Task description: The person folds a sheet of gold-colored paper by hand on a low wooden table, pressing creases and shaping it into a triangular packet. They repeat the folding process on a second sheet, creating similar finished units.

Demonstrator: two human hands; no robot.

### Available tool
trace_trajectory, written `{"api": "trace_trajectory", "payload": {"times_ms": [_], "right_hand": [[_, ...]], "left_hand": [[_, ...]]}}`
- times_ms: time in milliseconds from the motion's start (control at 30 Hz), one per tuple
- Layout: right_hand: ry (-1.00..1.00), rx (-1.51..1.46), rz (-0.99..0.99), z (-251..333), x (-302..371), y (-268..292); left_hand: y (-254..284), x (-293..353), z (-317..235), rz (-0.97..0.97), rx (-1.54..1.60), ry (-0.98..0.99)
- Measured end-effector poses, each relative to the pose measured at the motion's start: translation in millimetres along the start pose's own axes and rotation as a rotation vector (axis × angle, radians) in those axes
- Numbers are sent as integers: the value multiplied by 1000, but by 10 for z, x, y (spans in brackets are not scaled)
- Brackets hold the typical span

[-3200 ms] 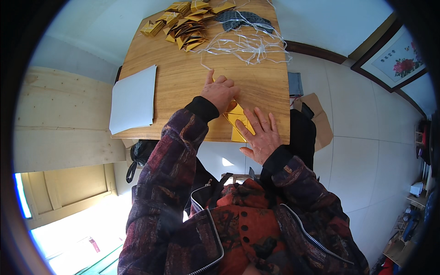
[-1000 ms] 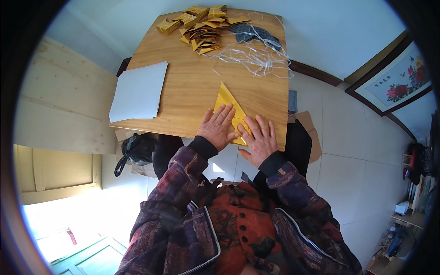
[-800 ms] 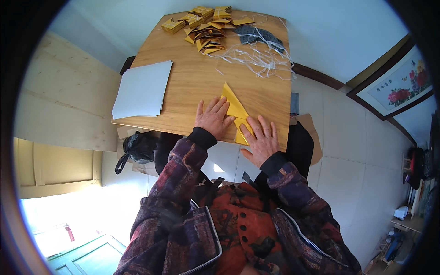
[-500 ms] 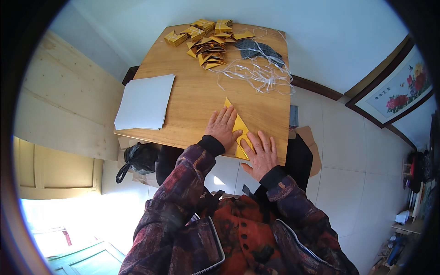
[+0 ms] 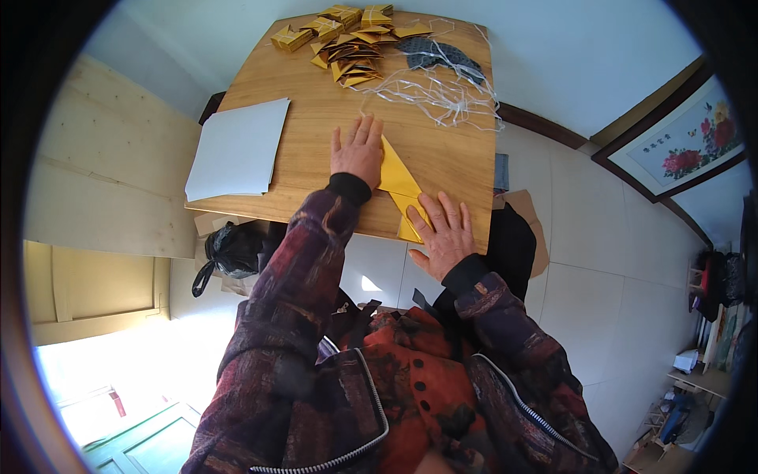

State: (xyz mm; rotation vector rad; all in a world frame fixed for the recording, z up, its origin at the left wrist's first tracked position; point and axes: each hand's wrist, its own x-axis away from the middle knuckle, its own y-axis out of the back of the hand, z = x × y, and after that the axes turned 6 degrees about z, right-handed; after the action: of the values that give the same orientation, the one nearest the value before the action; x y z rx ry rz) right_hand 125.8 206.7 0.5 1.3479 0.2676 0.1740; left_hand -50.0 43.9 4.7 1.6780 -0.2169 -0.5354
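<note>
A folded sheet of gold paper (image 5: 400,175) lies slantwise on the wooden table (image 5: 316,126) near its front edge, narrowing to a point at its far end. My left hand (image 5: 359,150) is laid flat, fingers stretched forward, along the paper's upper left edge. Over the paper's lower right part rests my right hand (image 5: 447,229), its fingers spread and thumb out to the left. The fingers of my right hand hide some of the folded lower end. Neither hand grasps anything.
Folded gold paper pieces (image 5: 351,57) lie heaped at the far edge beside tied bundles (image 5: 292,38). To their right are a dark grey cloth item (image 5: 440,59) and tangled clear strings (image 5: 442,103). A stack of white sheets (image 5: 237,150) sits at the left. A black plastic bag (image 5: 233,251) is below the table.
My left hand has slid forward and left along the paper, uncovering more of its middle. My right hand still rests on the lower end. The whole view has shifted slightly.
</note>
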Motion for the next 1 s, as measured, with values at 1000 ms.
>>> {"api": "trace_trajectory", "payload": {"times_ms": [1000], "right_hand": [[138, -62, -105, -394, 300, 187]], "left_hand": [[-1, 890, -329, 182, 400, -292]]}}
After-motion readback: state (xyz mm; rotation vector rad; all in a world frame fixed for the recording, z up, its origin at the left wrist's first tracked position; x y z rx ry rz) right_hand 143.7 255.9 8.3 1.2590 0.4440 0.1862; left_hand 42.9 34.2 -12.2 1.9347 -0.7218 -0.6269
